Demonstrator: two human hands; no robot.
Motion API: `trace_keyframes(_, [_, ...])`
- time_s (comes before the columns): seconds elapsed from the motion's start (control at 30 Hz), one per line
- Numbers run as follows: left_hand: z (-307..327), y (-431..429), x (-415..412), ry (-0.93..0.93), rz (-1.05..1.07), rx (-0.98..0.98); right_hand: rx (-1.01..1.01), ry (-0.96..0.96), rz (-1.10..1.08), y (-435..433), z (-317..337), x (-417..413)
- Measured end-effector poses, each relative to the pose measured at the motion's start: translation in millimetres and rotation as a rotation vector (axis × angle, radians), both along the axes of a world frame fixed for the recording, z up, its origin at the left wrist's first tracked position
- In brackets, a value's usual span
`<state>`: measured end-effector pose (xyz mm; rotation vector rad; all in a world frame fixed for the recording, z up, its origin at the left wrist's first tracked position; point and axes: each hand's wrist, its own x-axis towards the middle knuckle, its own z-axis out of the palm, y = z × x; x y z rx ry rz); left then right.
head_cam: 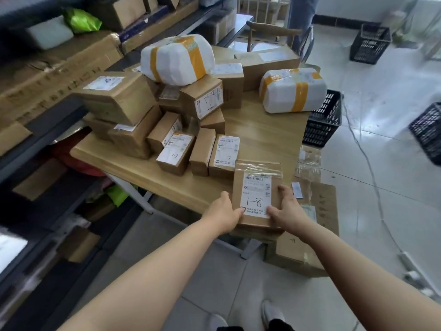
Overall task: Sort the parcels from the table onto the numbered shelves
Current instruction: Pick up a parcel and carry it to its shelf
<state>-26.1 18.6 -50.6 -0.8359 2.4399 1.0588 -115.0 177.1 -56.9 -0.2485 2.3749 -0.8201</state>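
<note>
Parcel marked 1-8 (256, 192), flat cardboard box, sits between both hands at table (267, 139) near edge. Left hand (223, 215) and right hand (287, 209) clamp its near corners, thumbs on label. Looks stiff, probably light; side grip suits. More parcels (176, 151) beyond the hands.

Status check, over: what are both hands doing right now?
Both gripping: left hand, right hand on the parcel marked 1-8. Parcel at near corner of the table. Close behind, small boxes; lift path looks free.
</note>
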Motion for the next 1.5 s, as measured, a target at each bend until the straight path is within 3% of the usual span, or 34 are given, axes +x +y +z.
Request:
trace_keyframes(0.23, [-9.8, 14.9, 3.3, 0.125, 0.238, 0.367, -0.261, -0.293, -0.038, 18.8, -10.2, -9.4])
trace_keyframes(0.57, [-13.7, 78.5, 34.1, 0.26, 0.604, 0.58, -0.136, -0.044, 0.291, 60.5, -0.2, -13.6])
trace_keyframes(0.83, [10.0, 124.1, 110.0, 0.391, 0.928, 0.519, -0.152, 0.047, 0.694, 48.4, 26.2, 18.6])
trace_keyframes(1.13, [26.2, 172.2, 267.2, 0.446, 1.408, 0.387, -0.154, -0.033, 1.144, 0.5, 43.7, 161.8])
trace_keyframes(1.5, [51.9, 267.5, 504.1, 0.581, 1.935, 0.201, -0.212, -0.019, 1.717, -0.7, 59.5, 432.1])
